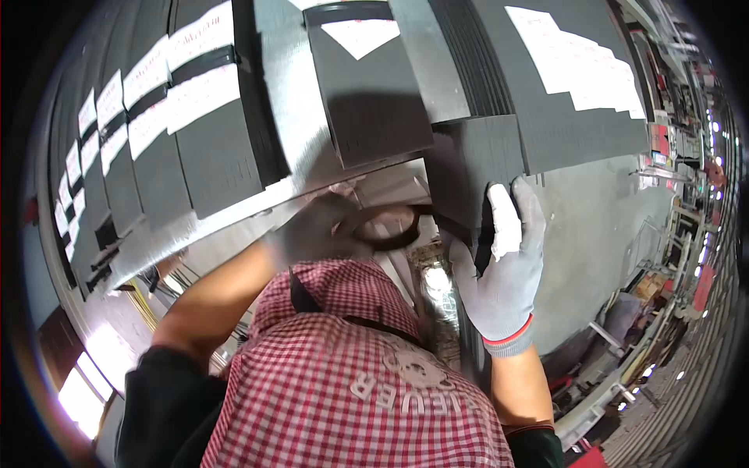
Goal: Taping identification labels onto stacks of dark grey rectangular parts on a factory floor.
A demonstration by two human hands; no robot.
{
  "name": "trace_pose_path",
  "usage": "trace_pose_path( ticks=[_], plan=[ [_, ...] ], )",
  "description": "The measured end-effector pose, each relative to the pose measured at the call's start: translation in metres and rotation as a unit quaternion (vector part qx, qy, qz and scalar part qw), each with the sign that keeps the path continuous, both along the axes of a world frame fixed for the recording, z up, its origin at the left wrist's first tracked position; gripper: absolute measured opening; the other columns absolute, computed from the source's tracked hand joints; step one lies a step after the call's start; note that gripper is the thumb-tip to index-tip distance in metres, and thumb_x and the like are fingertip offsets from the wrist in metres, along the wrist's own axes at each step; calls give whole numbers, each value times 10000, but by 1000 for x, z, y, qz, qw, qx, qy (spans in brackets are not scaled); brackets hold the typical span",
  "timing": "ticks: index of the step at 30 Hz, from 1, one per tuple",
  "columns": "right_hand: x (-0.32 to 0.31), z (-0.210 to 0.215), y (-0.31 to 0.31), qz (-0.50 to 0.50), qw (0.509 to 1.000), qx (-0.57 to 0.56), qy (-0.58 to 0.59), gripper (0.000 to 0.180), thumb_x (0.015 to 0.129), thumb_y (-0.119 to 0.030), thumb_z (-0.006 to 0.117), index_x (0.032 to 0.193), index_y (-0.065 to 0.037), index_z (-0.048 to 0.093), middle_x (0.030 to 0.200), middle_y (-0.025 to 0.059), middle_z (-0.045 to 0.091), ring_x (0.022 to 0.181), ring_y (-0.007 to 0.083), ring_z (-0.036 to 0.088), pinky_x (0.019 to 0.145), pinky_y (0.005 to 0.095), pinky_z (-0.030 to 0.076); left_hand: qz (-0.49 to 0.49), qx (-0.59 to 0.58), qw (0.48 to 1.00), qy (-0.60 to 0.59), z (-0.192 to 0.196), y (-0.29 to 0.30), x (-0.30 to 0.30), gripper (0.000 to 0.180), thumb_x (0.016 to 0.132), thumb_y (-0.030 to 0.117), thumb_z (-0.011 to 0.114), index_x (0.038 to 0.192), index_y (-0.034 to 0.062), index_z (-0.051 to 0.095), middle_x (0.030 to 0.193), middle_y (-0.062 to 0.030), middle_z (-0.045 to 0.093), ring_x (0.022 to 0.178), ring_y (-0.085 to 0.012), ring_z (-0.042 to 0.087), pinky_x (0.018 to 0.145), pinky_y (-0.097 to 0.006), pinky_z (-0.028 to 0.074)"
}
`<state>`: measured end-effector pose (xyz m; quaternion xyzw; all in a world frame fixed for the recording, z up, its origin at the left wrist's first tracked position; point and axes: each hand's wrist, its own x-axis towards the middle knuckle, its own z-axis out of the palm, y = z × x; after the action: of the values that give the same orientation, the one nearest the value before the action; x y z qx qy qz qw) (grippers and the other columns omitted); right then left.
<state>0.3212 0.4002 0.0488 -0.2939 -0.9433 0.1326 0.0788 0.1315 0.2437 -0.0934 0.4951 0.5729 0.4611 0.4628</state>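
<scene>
Dark grey block, 1 (485, 152): right of centre in the frame, at the near edge of the metal table (289, 101). Right hand (503, 269), grey glove with red cuff trim, 1 finger covered in white: fingers partly open around the block's lower right corner, gripping it. Dark loop, 1 (404, 241): centre of the frame, beside the left hand (316, 230), dark-gloved and blurred; whether its fingers are closed on the loop, cannot tell. Bundles with white sheets: several, upper left (214, 160); 1, upper centre (367, 97). Stack with white sheets, 1 (585, 132): upper right.
</scene>
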Motion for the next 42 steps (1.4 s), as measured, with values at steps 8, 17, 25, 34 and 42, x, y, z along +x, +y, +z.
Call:
trace_pose_path(
  ticks=[8,17,25,34,42],
  plan=[
    [15,-17,12,44,967,-56,243,550,827,-244,697,1278,0,497,1315,219,479,1185,379,487,997,425,391,-227,163,943,179,156,111,7,146,776,204,682,768,69,626,700,-87,552,684,-301,569,671,-367,465],
    [59,43,86,-129,943,-298,79,393,883,-362,579,1047,-14,661,1058,135,672,1038,235,601,1041,459,331,-154,259,937,176,116,147,32,298,844,320,599,855,27,649,804,-142,588,796,-326,568,726,-433,468],
    [1,35,110,87,970,-31,-227,180,774,-251,663,881,-117,716,897,95,709,879,270,663,1011,481,367,-68,241,947,202,116,146,31,540,743,29,660,1265,45,523,926,-175,618,838,-358,590,748,-431,483],
    [49,65,106,17,988,151,-8,213,797,-254,680,865,-52,674,892,148,678,888,299,623,999,490,375,-122,273,867,398,165,182,-70,127,756,206,655,737,83,634,796,-86,618,812,-275,613,723,-407,509],
    [29,84,91,41,982,68,168,521,754,-115,654,1226,70,534,1245,218,526,1154,374,508,1061,500,333,-17,-213,743,634,178,176,-173,390,864,452,544,839,108,728,837,-123,696,784,-313,674,712,-426,531]
  ],
)
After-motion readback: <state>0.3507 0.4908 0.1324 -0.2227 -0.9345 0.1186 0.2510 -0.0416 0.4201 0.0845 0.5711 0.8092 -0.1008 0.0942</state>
